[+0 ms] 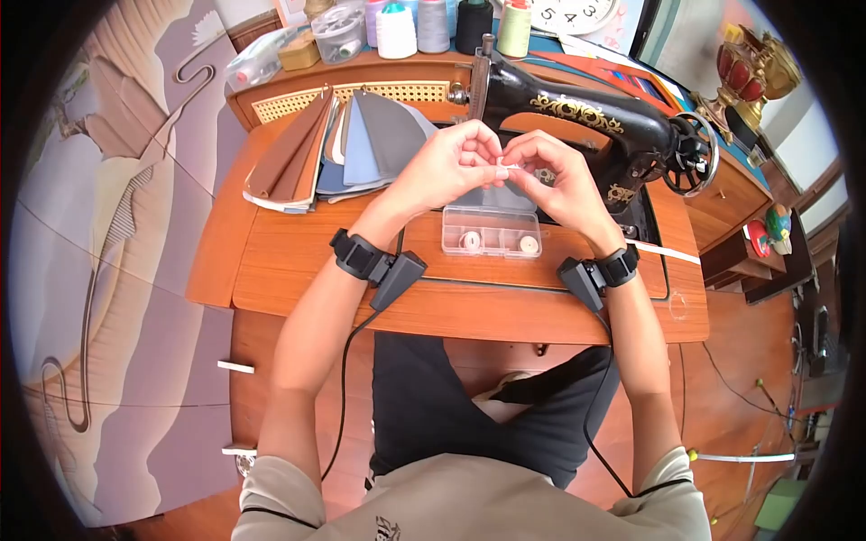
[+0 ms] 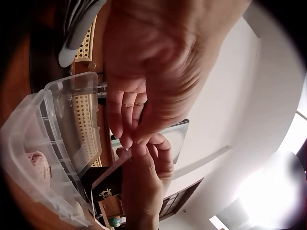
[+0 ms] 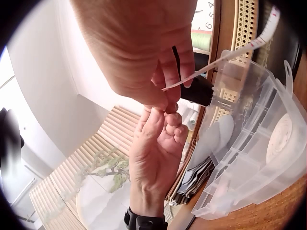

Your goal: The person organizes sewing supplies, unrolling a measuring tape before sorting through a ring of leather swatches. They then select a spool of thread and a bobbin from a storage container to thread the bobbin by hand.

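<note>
Both hands meet above a clear plastic box (image 1: 492, 252) whose lid is raised. Thumb and fingers of the left hand (image 1: 448, 169) pinch the end of a white tape measure (image 3: 206, 69) at the meeting point. The right hand (image 1: 557, 176) pinches the same strip there, fingertips against the left hand's. From the fingers, the tape trails off past the box in the right wrist view, red and dark marks showing along it. Two small round rolls, a left one (image 1: 470, 241) and a right one (image 1: 529, 244), sit in separate compartments of the box.
A black sewing machine (image 1: 577, 108) with a handwheel (image 1: 693, 153) stands behind the hands on a wooden table (image 1: 361, 288). Fanned fabric swatches (image 1: 361, 144) lie to the left. Thread spools (image 1: 397, 32) and a clock (image 1: 573, 13) line the back.
</note>
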A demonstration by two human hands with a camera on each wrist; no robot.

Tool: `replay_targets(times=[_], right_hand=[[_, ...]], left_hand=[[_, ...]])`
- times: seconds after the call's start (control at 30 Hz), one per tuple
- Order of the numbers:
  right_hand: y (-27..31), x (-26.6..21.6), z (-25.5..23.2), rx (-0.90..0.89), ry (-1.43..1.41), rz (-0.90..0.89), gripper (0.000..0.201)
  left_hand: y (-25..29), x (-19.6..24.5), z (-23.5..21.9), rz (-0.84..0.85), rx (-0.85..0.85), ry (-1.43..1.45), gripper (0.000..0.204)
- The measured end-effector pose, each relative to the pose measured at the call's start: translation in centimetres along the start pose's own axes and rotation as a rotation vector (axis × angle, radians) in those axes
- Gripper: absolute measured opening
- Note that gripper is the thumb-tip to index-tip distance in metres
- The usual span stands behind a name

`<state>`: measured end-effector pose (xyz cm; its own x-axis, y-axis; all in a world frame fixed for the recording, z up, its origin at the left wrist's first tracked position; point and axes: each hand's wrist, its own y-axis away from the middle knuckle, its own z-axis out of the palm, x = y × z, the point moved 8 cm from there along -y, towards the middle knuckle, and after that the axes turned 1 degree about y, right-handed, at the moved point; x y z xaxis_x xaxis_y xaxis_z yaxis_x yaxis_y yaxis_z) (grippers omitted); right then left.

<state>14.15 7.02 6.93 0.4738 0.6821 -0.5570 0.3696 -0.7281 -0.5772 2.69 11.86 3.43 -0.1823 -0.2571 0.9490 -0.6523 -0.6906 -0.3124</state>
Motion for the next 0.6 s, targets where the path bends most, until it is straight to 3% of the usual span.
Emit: replay_targets(times=[0.2,0.6], right_hand=[[0.9,0.5,-0.2,0.067,-0.216,0.081,0.012],[1.2,0.0,-0.4,0.151,-0.113,0.062,0.013]], left_hand=[[0.5,0.4,0.0,0.004,0.003,0.063,0.020],[0.7,0.7,0.8,-0.011,-0.035,0.048,0.020]])
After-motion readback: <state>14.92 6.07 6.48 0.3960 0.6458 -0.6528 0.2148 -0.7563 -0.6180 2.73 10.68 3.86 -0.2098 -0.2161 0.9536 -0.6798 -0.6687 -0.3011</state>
